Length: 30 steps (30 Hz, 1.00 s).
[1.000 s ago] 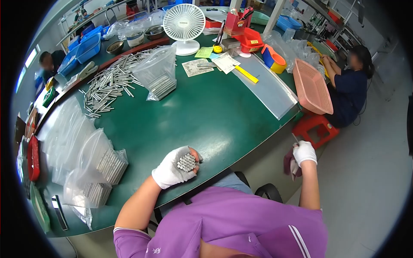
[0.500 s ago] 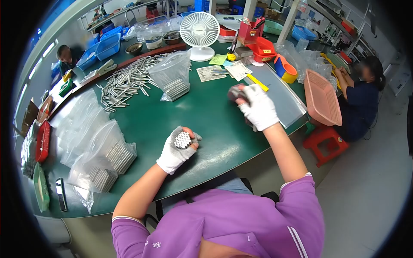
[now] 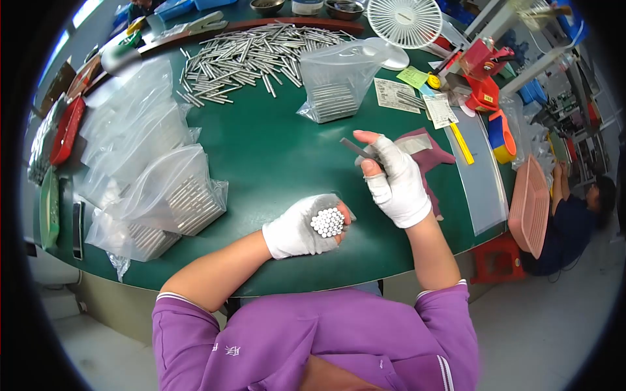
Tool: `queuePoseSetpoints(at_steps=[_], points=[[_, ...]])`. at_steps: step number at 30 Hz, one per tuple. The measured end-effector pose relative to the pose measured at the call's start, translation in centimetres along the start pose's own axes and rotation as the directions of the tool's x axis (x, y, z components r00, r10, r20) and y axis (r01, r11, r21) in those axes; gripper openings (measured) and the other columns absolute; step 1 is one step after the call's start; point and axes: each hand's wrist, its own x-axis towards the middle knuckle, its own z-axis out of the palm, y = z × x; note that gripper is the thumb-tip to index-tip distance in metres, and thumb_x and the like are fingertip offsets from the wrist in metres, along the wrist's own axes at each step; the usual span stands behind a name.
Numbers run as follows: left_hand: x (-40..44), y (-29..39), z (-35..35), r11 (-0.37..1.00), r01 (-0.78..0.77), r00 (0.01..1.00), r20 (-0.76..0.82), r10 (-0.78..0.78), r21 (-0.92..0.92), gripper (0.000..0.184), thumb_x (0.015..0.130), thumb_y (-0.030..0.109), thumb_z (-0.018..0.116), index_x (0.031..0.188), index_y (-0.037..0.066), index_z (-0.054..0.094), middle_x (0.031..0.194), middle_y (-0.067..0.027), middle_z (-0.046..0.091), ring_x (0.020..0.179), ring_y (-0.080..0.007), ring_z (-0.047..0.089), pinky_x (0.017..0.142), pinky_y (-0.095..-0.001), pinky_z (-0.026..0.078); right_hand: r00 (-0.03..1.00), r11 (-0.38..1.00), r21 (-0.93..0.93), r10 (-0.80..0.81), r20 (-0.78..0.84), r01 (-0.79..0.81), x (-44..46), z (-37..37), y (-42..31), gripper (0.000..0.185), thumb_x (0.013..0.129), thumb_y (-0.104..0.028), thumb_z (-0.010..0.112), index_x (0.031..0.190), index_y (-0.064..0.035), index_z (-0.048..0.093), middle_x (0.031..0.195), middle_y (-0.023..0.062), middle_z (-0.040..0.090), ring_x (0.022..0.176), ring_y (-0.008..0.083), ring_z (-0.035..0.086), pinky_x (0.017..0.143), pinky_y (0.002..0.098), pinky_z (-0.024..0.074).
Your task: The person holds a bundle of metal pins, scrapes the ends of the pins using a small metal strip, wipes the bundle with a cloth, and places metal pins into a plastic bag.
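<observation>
My left hand (image 3: 303,226), in a white fingerless glove, is closed around a bundle of metal rods (image 3: 328,222), their round ends facing up. To its right, my right hand (image 3: 398,179), gloved the same way, pinches one thin grey metal piece (image 3: 358,149) between thumb and fingers. A maroon cloth (image 3: 430,155) lies on the green table just behind my right hand. Farther back, a clear bag (image 3: 338,72) holds stacked rods, and a loose pile of rods (image 3: 254,55) spreads to its left.
Clear bags with rods (image 3: 189,195) lie at the left, near a dark phone-like object (image 3: 78,229). A white fan (image 3: 404,23), paper slips (image 3: 396,96), a yellow cutter (image 3: 462,143) and a tape dispenser (image 3: 501,137) stand or lie right. A co-worker (image 3: 574,221) sits beyond a pink basket (image 3: 529,207).
My right hand came from the right side over the table. The maroon cloth, earlier at that hand, now lies on the table. My left hand still holds the bundle; the view has shifted.
</observation>
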Motion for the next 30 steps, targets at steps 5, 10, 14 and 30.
queuePoseSetpoints(at_steps=[5,10,14,30], points=[[-0.1,-0.8,0.3,0.995,0.005,1.000,-0.001,-0.005,-0.102,0.029,0.073,-0.007,0.068,0.097,0.005,0.057,0.093,-0.0018,0.059,0.084,-0.0096,0.057,0.075,-0.0235,0.050,0.991,0.992,0.008,-0.130,0.045,0.130,-0.7,-0.2,1.1,0.029,0.083,-0.005,0.055,0.110,-0.0100,0.062,0.083,0.0064,0.063,0.068,0.0257,0.060,0.063,0.0340,0.0484],[0.1,-1.1,0.1,0.997,-0.076,0.997,-0.002,0.076,-0.009,0.030,0.073,-0.005,0.067,0.100,0.005,0.057,0.092,-0.0012,0.059,0.084,-0.0094,0.057,0.076,-0.0247,0.051,0.891,0.897,-0.046,-0.428,0.151,0.439,-0.4,-1.1,0.9,0.057,0.062,-0.003,0.063,0.116,-0.0188,0.065,0.088,0.0043,0.063,0.069,0.0244,0.058,0.058,0.0337,0.0463],[0.0,-0.8,0.4,0.999,-0.039,0.998,-0.051,0.038,-0.019,0.033,0.073,-0.004,0.069,0.102,0.006,0.057,0.092,-0.0007,0.060,0.083,-0.0094,0.057,0.075,-0.0248,0.050,0.867,0.879,-0.018,-0.466,0.175,0.476,-0.2,-1.3,0.5,0.047,0.062,-0.003,0.064,0.106,-0.0165,0.070,0.090,0.0064,0.062,0.066,0.0237,0.058,0.058,0.0334,0.0449],[-0.1,-1.3,0.3,0.991,-0.112,0.992,-0.055,0.115,0.069,0.031,0.073,-0.004,0.069,0.098,0.008,0.056,0.087,-0.0007,0.058,0.078,-0.0111,0.057,0.069,-0.0260,0.049,0.829,0.881,-0.041,-0.427,0.362,0.472,-0.6,-1.1,0.3,0.049,0.065,-0.004,0.065,0.109,-0.0260,0.068,0.084,0.0001,0.062,0.069,0.0228,0.058,0.059,0.0343,0.0455]])
